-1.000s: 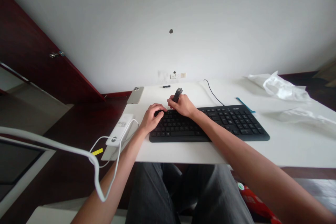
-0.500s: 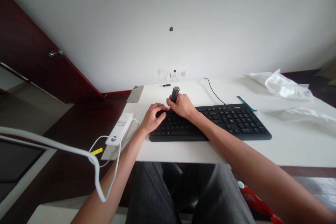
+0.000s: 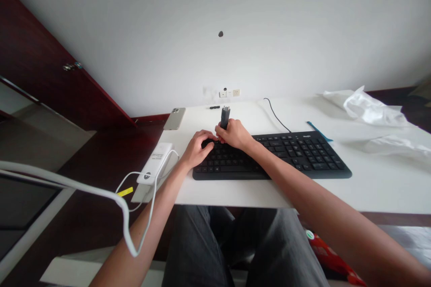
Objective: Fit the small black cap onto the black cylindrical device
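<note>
Dark tool [image 3: 224,116] held upright in right hand [image 3: 235,134], fist closed round its lower half, tip down at top-left keys of keyboard [image 3: 272,156]. Left hand [image 3: 198,148] lies curled and empty on the left keys beside it, touching them. Best keep tool vertical, keyboard pinned. Phone [image 3: 174,119], power bank [image 3: 155,163] left on table [image 3: 370,184].

Tool raised upright
The dark tool [image 3: 224,116] in the right hand [image 3: 235,135], earlier tilted to the right, now stands upright over the keyboard's [image 3: 303,154] far left corner.
</note>
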Available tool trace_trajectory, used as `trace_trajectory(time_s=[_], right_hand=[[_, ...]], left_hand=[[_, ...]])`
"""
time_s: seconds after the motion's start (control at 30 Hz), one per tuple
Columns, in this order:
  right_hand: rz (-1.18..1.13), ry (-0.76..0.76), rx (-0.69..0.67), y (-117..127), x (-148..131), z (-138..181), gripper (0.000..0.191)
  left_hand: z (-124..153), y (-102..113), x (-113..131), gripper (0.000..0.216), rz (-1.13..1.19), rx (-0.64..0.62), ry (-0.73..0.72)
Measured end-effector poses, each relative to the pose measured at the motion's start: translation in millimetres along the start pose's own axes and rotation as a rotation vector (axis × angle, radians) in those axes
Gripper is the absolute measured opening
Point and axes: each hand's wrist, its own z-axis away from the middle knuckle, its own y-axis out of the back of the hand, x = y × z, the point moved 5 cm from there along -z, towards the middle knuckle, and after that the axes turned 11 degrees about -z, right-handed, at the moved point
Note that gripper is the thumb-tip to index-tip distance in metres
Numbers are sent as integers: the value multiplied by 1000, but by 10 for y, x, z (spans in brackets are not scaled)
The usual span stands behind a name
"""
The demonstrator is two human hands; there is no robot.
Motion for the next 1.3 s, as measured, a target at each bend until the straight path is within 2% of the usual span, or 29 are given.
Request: trace_trajectory(time_s=[0.17, 0.27, 0.37, 0.47, 0.57, 0.77, 1.0, 1.2, 1.3], right_hand=[[-39, -39, -6, 7, 32, -9, 34], [-52, -41, 2, -5, 41, -3, 35], [26, -23, 54, -24, 18, 14, 33], [193, 36, 99, -62, -49, 41, 31], [289, 125, 76, -112, -112, 73, 32], [197, 278, -11, -114, -91, 51, 25], [185, 152, -34, -35, -25, -36, 34], [142, 137, -124, -173, -69, 10, 40], [52, 104, -104, -206, -36, -8, 42]], left_hand=[[3, 8, -29, 21, -15, 35, 33], [-4, -6, -34, 28, -28, 13, 28], [-20, -21, -25, 22, -39, 5, 26], [-37, -32, -19, 13, -35, 24, 78], [-59, -49, 2, 16, -27, 20, 121], [-109, -66, -26, 24, -34, -18, 198], [-114, -86, 3, 16, -111, 24, 182], [-103, -69, 72, 23, -131, 11, 232], [-103, -67, 66, 23, -144, 15, 231]])
